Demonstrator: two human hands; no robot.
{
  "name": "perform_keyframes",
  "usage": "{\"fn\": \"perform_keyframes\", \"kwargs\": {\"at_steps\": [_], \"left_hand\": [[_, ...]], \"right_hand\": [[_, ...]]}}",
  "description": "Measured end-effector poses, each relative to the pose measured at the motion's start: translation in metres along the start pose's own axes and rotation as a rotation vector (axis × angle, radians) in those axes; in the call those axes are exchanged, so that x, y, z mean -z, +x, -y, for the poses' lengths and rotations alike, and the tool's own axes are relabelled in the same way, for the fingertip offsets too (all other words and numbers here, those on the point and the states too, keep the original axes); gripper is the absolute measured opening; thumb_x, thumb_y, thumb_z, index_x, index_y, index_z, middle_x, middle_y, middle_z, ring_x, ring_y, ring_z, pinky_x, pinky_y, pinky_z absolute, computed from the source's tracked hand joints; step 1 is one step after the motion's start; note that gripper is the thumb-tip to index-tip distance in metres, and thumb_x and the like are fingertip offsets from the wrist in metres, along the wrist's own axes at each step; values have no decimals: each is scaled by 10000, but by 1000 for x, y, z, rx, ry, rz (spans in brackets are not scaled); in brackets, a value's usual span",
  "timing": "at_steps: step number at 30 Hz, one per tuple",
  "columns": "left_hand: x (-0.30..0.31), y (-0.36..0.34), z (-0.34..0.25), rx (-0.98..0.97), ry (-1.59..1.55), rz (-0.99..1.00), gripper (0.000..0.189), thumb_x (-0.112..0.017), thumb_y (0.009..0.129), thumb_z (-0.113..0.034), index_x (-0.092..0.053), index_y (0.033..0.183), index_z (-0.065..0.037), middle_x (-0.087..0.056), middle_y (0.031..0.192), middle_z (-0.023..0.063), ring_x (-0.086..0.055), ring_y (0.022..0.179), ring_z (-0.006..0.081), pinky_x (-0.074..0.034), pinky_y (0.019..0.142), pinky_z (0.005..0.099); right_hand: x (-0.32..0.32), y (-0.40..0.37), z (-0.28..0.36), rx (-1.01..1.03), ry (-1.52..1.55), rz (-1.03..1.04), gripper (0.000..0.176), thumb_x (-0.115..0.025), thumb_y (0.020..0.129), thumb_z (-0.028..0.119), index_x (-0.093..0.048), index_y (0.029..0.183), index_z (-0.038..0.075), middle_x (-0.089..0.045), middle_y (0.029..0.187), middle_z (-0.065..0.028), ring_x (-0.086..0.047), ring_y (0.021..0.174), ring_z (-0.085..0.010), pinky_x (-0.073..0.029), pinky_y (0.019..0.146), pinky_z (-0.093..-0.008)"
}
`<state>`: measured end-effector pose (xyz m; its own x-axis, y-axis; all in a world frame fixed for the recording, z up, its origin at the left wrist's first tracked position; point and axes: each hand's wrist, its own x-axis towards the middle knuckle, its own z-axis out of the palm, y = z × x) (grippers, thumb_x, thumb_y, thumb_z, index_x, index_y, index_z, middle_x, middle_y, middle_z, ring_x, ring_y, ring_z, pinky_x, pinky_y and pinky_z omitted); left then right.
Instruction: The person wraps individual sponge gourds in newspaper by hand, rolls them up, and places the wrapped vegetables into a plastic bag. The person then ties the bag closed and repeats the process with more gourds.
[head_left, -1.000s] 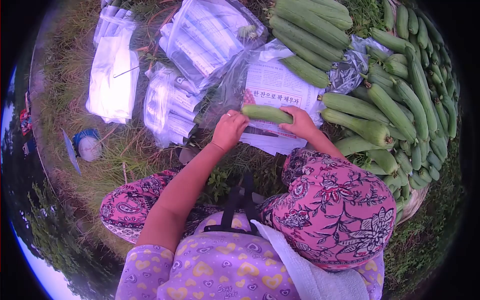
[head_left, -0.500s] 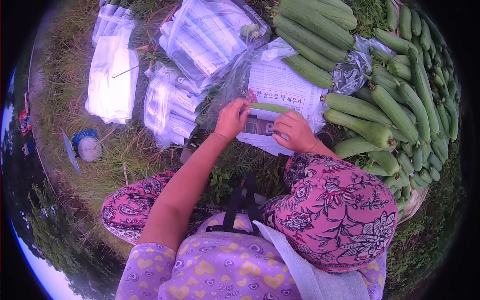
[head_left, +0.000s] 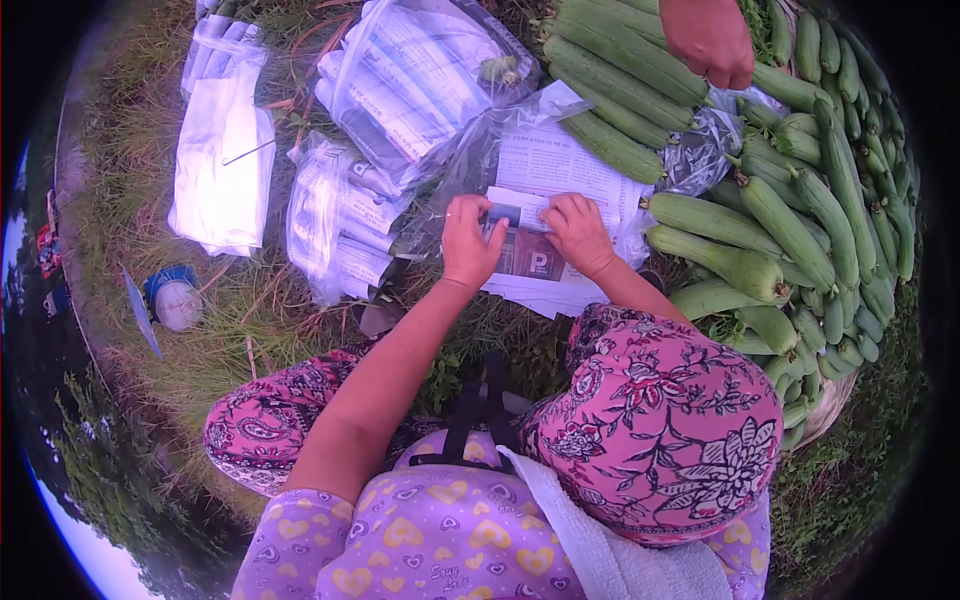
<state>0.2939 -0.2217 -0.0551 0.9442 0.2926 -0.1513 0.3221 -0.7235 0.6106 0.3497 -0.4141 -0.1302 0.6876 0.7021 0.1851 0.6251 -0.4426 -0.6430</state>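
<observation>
My left hand point(head_left: 471, 243) presses on the left end of a folded newspaper roll point(head_left: 520, 208), its fingers bent round the paper. At the other end, my right hand point(head_left: 578, 232) holds the same roll with curled fingers. The green gourd that lay between my hands is now hidden by the paper. Beneath are stacked newspaper sheets point(head_left: 540, 160), printed with text and a dark picture at the lower part. Clear plastic lies along the left of the stack.
Long green gourds point(head_left: 625, 85) lie above the paper, and a large pile point(head_left: 790, 220) fills the right. Paper-wrapped bundles in clear plastic point(head_left: 410, 85) lie left. Another person's hand point(head_left: 708, 40) reaches in at the top right. A blue-and-white object point(head_left: 178, 298) sits on the grass.
The gourd between my hands has become covered by newspaper folded over it. My right hand has moved up slightly and grips the paper. Another person's hand has appeared at the top right.
</observation>
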Motion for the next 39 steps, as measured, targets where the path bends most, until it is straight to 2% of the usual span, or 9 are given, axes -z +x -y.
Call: {"fn": "perform_keyframes", "kwargs": {"at_steps": [5,8,17,22,26,30,33,37,39], "left_hand": [[-22,-23,7,925,-699,525,312,-658,885,-213,-522,1113,-49,-574,1126,78,-555,1026,176,-441,873,310],[-32,-18,-25,1022,-1110,289,280,-566,953,-258,-509,1131,-49,-578,1103,88,-567,970,159,-464,857,342],[0,32,-74,483,-1712,142,358,-636,905,-202,-491,1203,-68,-618,1084,64,-613,979,174,-490,875,354],[58,32,-105,256,-1888,6,370,-640,866,-133,-513,1202,-46,-616,1110,80,-606,1046,203,-490,924,373],[118,51,-106,111,-1909,-81,373,-639,851,-104,-517,1199,-44,-619,1113,84,-607,1044,207,-488,928,377],[198,76,-93,27,-1681,-179,361,-660,829,-74,-547,1170,-33,-628,1114,95,-613,1035,215,-498,892,389],[254,82,-76,14,-1455,-363,365,-674,836,-95,-542,1165,-7,-626,1113,109,-613,1016,219,-504,867,399],[313,67,-65,261,-1384,-549,362,-656,881,-144,-525,1169,32,-618,1112,130,-613,983,222,-508,848,399],[328,63,-43,176,-1425,-316,367,-581,945,-222,-508,1186,45,-594,1159,134,-589,1060,237,-466,925,399]], "right_hand": [[8,13,-6,-113,123,137,396,-759,624,123,-568,971,128,-533,1022,-53,-541,983,-254,-441,813,-383],[27,28,-3,-214,323,118,430,-778,622,117,-570,999,109,-562,993,-78,-573,954,-284,-469,828,-380],[124,96,38,-546,973,316,396,-776,742,62,-577,1075,-13,-652,1007,-55,-608,905,-96,-497,805,-275],[197,166,71,-273,493,609,381,-714,828,146,-574,1156,11,-653,1005,-36,-612,885,-99,-488,806,-268],[211,213,112,102,1,-112,403,-672,881,241,-569,1192,7,-643,1041,-45,-583,960,-90,-451,864,-266],[203,243,150,-173,772,250,414,-595,946,272,-553,1244,-13,-633,1089,-44,-573,976,-87,-437,889,-249],[160,254,197,-88,873,120,419,-586,954,245,-545,1274,-22,-629,1109,-41,-567,983,-76,-441,881,-245],[117,258,265,320,426,-82,611,-704,841,231,-473,1317,-76,-588,1221,-168,-570,1092,-222,-426,949,-341],[102,261,286,393,289,-173,665,-741,794,214,-457,1317,-81,-571,1235,-183,-558,1125,-240,-421,957,-353]]}}
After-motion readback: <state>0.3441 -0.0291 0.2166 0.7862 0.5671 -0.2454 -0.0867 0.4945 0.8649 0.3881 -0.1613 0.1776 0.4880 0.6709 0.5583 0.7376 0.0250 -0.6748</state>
